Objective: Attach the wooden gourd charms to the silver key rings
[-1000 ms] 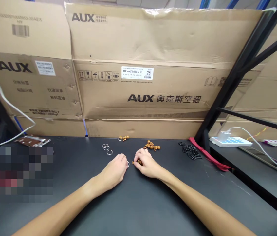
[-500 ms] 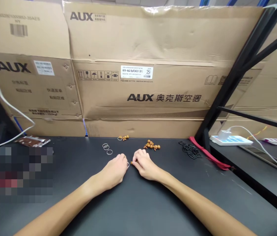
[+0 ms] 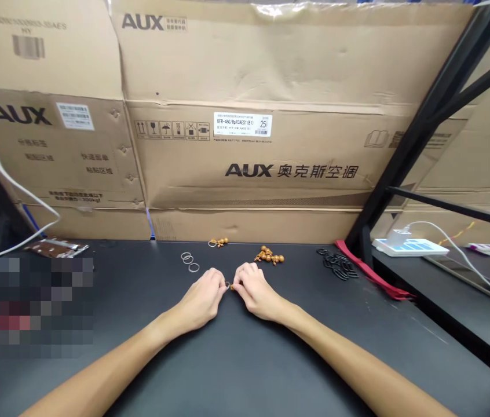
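Both hands had drawn closer together since the earlier frame. Fingers of the left hand [image 3: 201, 296] pinched a metal ring [image 3: 227, 284]; those of the right hand [image 3: 254, 292] pinched an amber-coloured piece [image 3: 231, 287], its tip just right of the ring. Whether the two touched could not be told, nor the half-hidden piece's long axis. Beyond, loose rings [image 3: 187, 259] lay far left, a bead cluster [image 3: 266, 255] far right, and black loops [image 3: 339, 266] farther right.

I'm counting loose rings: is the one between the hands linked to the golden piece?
Cannot tell: the left hand's ring and right hand's golden piece show close together, but fingers hide most of both.
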### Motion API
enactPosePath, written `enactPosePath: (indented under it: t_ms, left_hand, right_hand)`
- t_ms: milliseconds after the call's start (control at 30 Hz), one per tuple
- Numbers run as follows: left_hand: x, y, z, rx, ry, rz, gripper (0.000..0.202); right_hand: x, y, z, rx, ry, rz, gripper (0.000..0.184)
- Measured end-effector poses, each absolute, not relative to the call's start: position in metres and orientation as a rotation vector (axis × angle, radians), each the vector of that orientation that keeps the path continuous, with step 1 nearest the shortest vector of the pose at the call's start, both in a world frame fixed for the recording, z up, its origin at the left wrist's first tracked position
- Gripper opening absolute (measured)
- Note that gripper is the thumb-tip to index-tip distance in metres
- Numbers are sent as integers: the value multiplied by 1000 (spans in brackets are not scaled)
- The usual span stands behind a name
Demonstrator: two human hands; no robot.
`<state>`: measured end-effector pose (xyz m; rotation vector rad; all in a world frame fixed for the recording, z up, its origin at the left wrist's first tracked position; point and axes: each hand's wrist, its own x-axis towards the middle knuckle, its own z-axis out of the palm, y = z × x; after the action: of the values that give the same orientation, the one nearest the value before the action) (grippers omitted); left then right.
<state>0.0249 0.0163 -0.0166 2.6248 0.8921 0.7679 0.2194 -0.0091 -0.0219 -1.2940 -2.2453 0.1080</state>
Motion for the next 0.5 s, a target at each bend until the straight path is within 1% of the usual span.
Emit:
enactPosePath:
  t_ms: [333,500]
  left_hand:
    - [25,20,-17,2503,886,758,17]
    - [25,20,-14,2469,888,716,21]
  right_hand:
    - [216,-11,-20,-1261,-2189,123,14]
    - [215,-11,-21,-1278,-2210,68,16]
